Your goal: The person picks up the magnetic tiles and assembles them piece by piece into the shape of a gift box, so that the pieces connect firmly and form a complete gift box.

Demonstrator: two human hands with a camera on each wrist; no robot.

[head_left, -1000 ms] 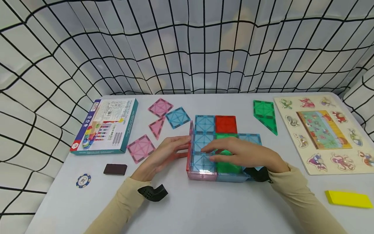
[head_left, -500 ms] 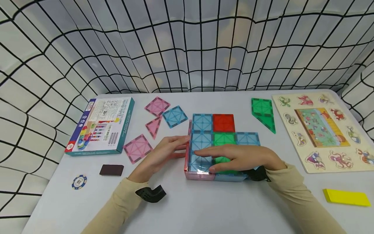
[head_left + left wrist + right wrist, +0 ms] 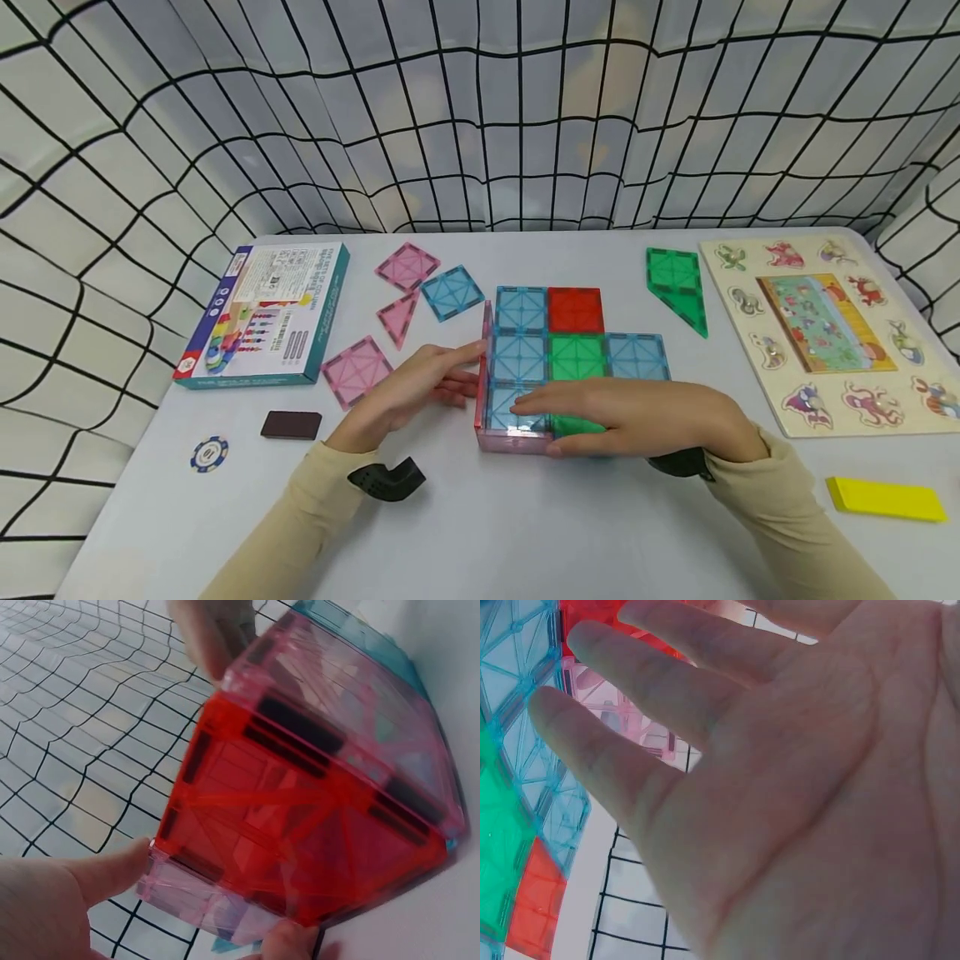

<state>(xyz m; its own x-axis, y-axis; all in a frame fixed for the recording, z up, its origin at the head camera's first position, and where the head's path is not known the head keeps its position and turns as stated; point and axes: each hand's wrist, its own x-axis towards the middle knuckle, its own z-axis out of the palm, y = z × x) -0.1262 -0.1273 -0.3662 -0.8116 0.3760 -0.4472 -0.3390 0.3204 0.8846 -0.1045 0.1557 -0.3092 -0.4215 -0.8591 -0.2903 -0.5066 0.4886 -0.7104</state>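
A low box-like structure of see-through magnetic tiles stands in the middle of the table. Blue, green and red squares form its top. My left hand is at its left side, fingertips touching the upright wall. In the left wrist view that wall shows a red tile and a pink tile; my thumb meets the pink tile's upper corner, and a fingertip lies by its lower end. Flat above the near part of the top, my right hand has straight fingers and holds nothing. It hides part of the green and blue tiles.
Loose pink tiles and a blue tile lie left, with a boxed set, a dark block and a poker chip. Right are green tiles, a wooden puzzle board and a yellow block.
My right hand has shifted slightly toward the table's near side and right, its fingers straighter. My left hand stays at the left wall, its lower fingers a little more bent.
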